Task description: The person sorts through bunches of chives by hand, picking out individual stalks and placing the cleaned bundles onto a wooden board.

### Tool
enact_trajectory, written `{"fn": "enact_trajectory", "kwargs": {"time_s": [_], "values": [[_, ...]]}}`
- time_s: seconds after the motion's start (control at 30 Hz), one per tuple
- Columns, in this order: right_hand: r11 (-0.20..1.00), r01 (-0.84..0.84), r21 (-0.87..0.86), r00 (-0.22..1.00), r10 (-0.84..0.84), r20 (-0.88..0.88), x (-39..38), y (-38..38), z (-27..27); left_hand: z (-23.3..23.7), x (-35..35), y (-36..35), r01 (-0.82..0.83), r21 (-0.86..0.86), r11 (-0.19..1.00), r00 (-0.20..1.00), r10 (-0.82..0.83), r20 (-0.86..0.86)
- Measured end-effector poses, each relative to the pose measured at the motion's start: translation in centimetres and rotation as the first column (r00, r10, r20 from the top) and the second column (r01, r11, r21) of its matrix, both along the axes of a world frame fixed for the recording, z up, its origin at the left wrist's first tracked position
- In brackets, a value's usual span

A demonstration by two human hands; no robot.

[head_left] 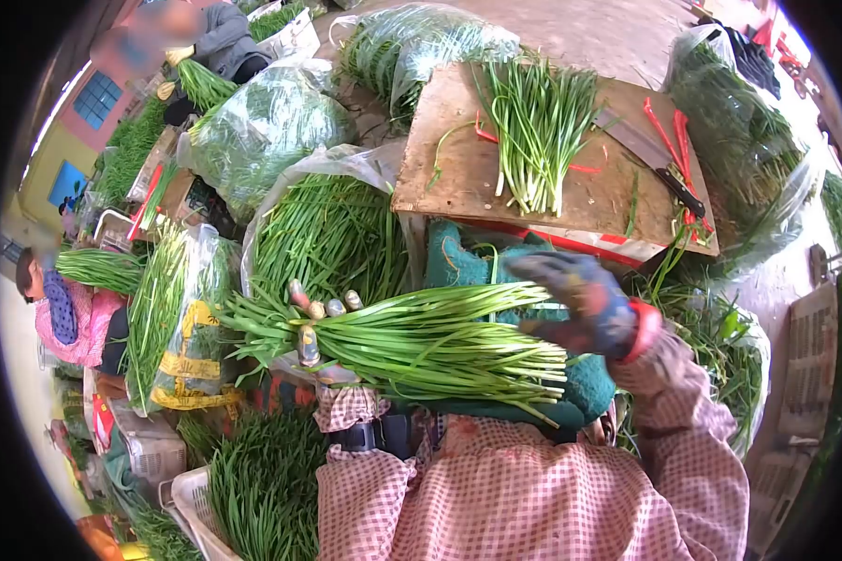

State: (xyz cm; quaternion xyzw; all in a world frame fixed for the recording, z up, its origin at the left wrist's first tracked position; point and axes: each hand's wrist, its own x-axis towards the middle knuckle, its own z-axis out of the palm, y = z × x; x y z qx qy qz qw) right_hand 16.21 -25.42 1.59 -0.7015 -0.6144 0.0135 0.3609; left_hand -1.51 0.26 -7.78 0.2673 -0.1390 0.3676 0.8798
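A bunch of garlic chives [430, 337] lies across my lap, its pale cut ends to the right and green tips to the left. My left hand [308, 346], in a stained glove, is wrapped round the leafy end, with fingertips showing over the stalks. Above the cut ends, my right hand [585, 304] is raised with its gloved fingers apart and nothing in them. It is slightly blurred, and a red band circles its wrist. Ahead, a wooden board [449, 140] bears another bunch of chives [543, 131], a knife [650, 154] and red strips [680, 150].
An open plastic bag of chives [332, 234] stands beyond my left hand. A white crate [192, 510] of greens is at lower left. Large filled bags [271, 131] surround the board. Two people, one in grey [220, 37] and one in pink [84, 323], are at the left.
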Motion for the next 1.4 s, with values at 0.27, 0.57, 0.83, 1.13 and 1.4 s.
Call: {"fn": "enact_trajectory", "kwargs": {"time_s": [0.27, 0.57, 0.83, 1.13, 1.4], "values": [[0.855, -0.438, -0.277, 0.744, 0.172, -0.645, -0.5, 9.3, -4.5, 3.5, 1.0, 0.5, 0.12, 0.386, 0.915, 0.972, -0.187, 0.141], [0.841, -0.198, -0.504, 0.945, 0.028, -0.326, 0.2, 11.2, -2.2, 2.6, 2.2, 1.6, 0.275, 0.196, 0.941, 0.947, -0.3, 0.118], [0.999, 0.041, -0.016, 0.999, -0.04, 0.029, -2.6, -0.1, -3.1, -3.1, -0.2, 3.1, -0.06, -0.186, 0.981, 0.959, 0.005, -0.283], [0.985, 0.16, -0.069, 0.907, -0.175, -0.384, -0.5, -0.8, -5.0, -2.7, 0.2, 3.7, 0.131, -0.195, 0.972, 0.972, -0.165, -0.17], [0.95, 0.31, 0.041, 0.93, -0.312, 0.194, 3.2, 0.1, -5.3, -4.0, 0.0, 3.2, -0.123, -0.26, 0.958, 0.931, 0.021, -0.364]]}}
